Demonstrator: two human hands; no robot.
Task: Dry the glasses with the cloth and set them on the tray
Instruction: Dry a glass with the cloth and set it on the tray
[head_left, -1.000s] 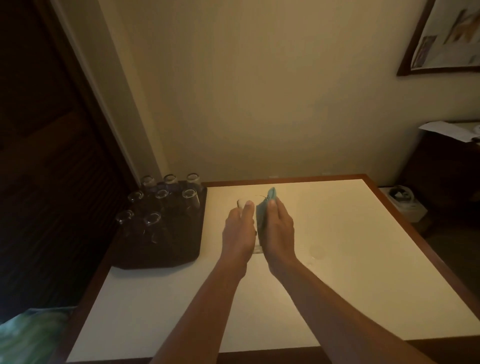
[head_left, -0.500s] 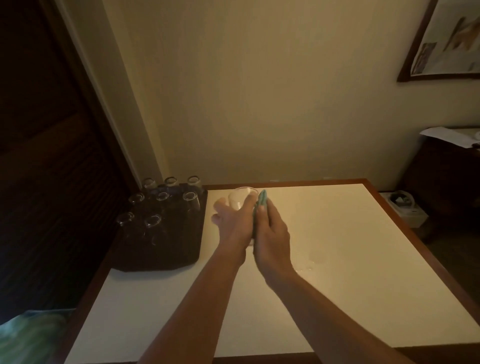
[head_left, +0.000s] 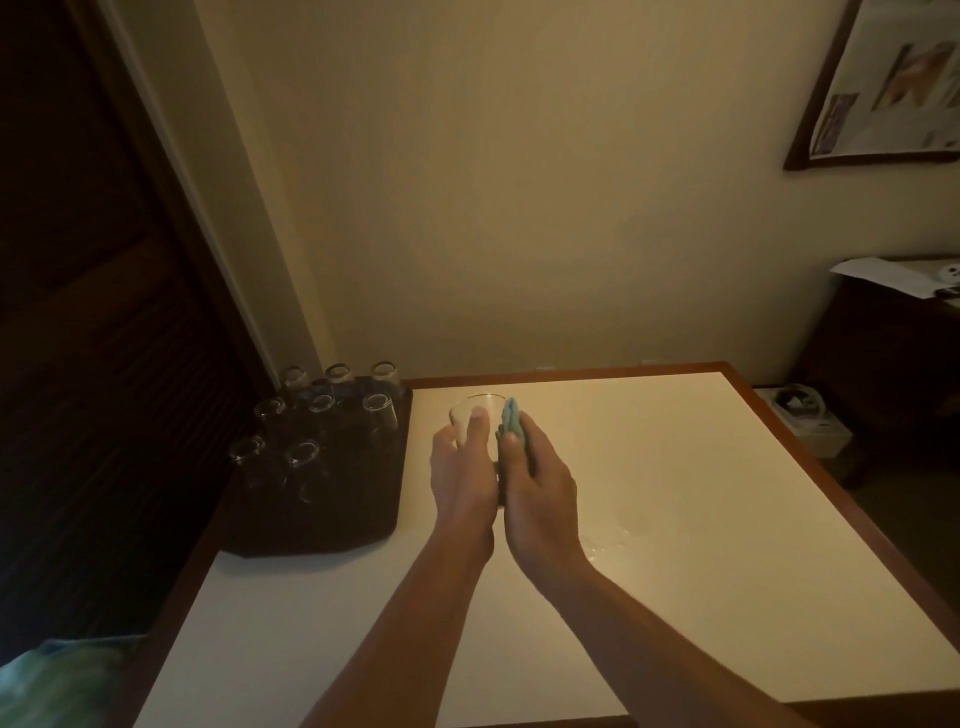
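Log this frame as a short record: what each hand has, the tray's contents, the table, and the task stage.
left hand: grips a clear glass
right hand: presses a teal cloth against the glass
tray: dark, at the table's left edge, eight glasses standing in its far part
table: white top, wood rim, small wet patch beside the right wrist
stage: drying, glass not yet on tray

Two bare forearms, sleeveless up to the frame edge. Both hands, left (head_left: 464, 480) and right (head_left: 540, 493), ungloved, without rings, watch or bracelet. Short, unpainted nails.
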